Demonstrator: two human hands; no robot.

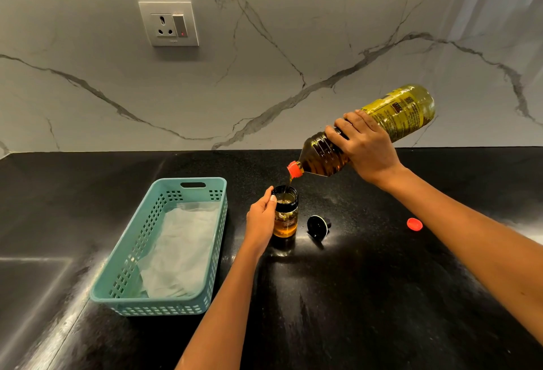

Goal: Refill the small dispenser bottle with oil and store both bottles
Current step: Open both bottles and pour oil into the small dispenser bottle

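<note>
At the middle of the black counter (367, 281), the small dispenser bottle (285, 214) stands upright and open, part full, and the pour is on: a thin stream of oil drops from the red-collared neck of the large oil bottle (402, 111), tipped down over it. The left hand (261, 217) wraps the dispenser's side to steady it; the right hand (367, 143) grips the big bottle around its shoulder. A black lid (317, 225) lies just to the right, a red cap (414, 224) further right, a teal basket (158, 309) on the left. Next call, I'd say: watch the level, tip back up cleanly, then cap both
</note>
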